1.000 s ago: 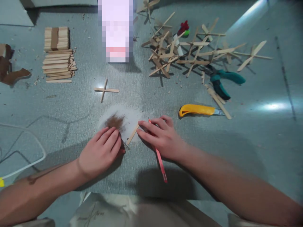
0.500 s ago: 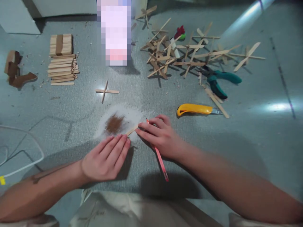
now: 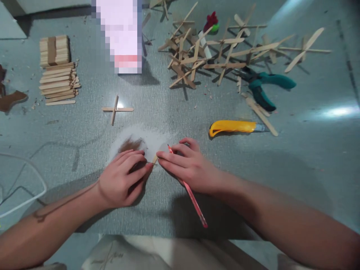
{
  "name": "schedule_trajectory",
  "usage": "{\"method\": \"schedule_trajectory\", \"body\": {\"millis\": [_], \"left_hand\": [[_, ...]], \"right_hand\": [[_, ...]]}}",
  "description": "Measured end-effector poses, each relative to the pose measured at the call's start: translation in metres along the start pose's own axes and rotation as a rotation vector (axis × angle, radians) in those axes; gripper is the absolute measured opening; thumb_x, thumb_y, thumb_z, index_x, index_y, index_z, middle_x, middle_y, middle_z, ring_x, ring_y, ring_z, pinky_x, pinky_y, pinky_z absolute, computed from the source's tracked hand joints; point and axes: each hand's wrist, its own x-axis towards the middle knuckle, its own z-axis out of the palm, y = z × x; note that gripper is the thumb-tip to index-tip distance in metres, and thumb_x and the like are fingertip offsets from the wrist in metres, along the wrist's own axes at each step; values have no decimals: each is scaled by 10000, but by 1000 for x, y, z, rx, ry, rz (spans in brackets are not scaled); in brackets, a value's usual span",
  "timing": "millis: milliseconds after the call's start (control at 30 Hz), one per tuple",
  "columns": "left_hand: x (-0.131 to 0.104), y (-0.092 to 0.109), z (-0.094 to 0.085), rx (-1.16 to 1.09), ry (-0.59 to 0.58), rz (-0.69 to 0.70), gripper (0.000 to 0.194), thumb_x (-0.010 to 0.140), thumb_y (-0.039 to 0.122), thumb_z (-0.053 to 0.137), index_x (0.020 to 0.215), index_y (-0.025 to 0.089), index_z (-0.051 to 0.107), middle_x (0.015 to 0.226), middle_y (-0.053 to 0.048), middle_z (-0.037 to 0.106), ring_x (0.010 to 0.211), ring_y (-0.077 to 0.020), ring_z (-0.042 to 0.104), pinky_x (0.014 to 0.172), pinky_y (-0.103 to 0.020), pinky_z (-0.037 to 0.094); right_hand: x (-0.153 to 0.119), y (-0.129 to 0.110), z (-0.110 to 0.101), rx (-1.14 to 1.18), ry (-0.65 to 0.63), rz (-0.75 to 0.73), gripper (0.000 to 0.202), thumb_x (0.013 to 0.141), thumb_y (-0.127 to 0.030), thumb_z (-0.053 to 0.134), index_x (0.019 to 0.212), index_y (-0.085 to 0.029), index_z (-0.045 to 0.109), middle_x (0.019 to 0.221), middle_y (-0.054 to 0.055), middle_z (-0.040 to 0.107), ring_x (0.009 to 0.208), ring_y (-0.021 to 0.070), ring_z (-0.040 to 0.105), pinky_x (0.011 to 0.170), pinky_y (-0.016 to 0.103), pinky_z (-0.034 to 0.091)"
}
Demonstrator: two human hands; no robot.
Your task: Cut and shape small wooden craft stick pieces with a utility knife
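Observation:
My left hand [image 3: 122, 180] is closed, its fingers bent and thumb pinching near the lower end of a short wooden stick [image 3: 155, 159]. The fingers of my right hand [image 3: 188, 165] are closed on the stick's other end, and a red pencil [image 3: 195, 204] also rests in that hand, its tip up and its eraser end toward me. Beneath and beyond my fingers lies a white powdery patch [image 3: 150, 135] with a brown smear [image 3: 131, 145]. A small cross of two sticks [image 3: 115, 109] lies beyond it.
A stick bundle [image 3: 54, 51] and loose sticks [image 3: 59, 81] lie at the left. Crossed sticks [image 3: 191, 63], teal-handled pliers [image 3: 264, 88] and a yellow cutter [image 3: 233, 127] lie at the right. A white cable [image 3: 36, 168] curves at left; a pixelated object [image 3: 120, 30] stands at the back.
My left hand's flat fingers have bent, and the hand has moved slightly forward over the brown smear. Less of the stick shows, and it is steeper. The camera view has shifted slightly.

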Motion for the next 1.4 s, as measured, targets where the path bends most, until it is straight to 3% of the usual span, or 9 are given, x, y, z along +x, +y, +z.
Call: {"method": "schedule_trajectory", "body": {"millis": [100, 300, 533, 1033, 1133, 1233, 1300, 1400], "left_hand": [[2, 0, 1, 31, 25, 38, 280, 965, 168, 648, 1237, 133, 701, 1106, -118, 733, 1133, -284, 696, 973, -477, 603], [4, 2, 7, 118, 65, 25, 230, 966, 159, 680, 1188, 106, 708, 1105, -108, 756, 973, -255, 691, 816, -408, 576], [6, 10, 12, 235, 75, 21, 232, 958, 198, 710, 1166, 94, 718, 1094, -111, 768, 947, -251, 687, 826, -413, 575], [1, 13, 17, 230, 41, -5, 269, 932, 167, 704, 1201, 150, 715, 1184, -138, 730, 1061, -280, 683, 919, -455, 600], [1, 14, 16, 201, 36, 3, 290, 924, 152, 703, 1212, 123, 714, 1179, -164, 716, 1056, -295, 677, 914, -475, 608], [2, 13, 14, 186, 12, 20, 291, 939, 129, 662, 1225, 108, 712, 1170, -187, 703, 1054, -307, 671, 889, -489, 619], [2, 12, 13, 181, 9, 23, 306, 936, 119, 663, 1239, 103, 706, 1169, -194, 696, 1058, -315, 667, 878, -496, 623], [2, 11, 13, 159, 22, 29, 323, 936, 120, 671, 1258, 90, 687, 1179, -202, 686, 1066, -320, 660, 880, -508, 626]], "right_hand": [[0, 1, -1, 22, -25, 13, 195, 1027, -107, 553, 1054, -196, 725, 1346, 4, 759, 1014, 240, 564, 997, 474, 362], [0, 0, -2, 26, -56, 2, 261, 985, -90, 579, 1210, -138, 702, 1366, 51, 748, 1028, 265, 577, 971, 499, 377], [-1, -1, 1, 55, -54, 25, 265, 963, -74, 597, 1198, -122, 710, 1348, 62, 757, 1026, 265, 571, 977, 507, 371], [0, -2, -1, 83, -51, 73, 263, 1020, -102, 539, 1226, -192, 678, 1320, 43, 769, 1023, 238, 603, 993, 486, 404], [0, -3, -5, 232, 17, 116, 238, 1042, -124, 504, 1213, -207, 648, 1295, 71, 764, 1020, 219, 651, 952, 458, 465], [3, -6, -12, 487, 120, 286, 234, 1005, -109, 524, 1174, -224, 638, 1210, 94, 739, 1000, 191, 700, 876, 380, 556], [6, -7, -16, 590, 162, 406, 221, 970, -86, 563, 1104, -239, 652, 1103, 65, 727, 949, 161, 715, 835, 318, 583], [12, -7, -18, 677, 169, 450, 192, 932, -72, 615, 1010, -243, 653, 990, 31, 728, 881, 138, 719, 798, 279, 590]]}}
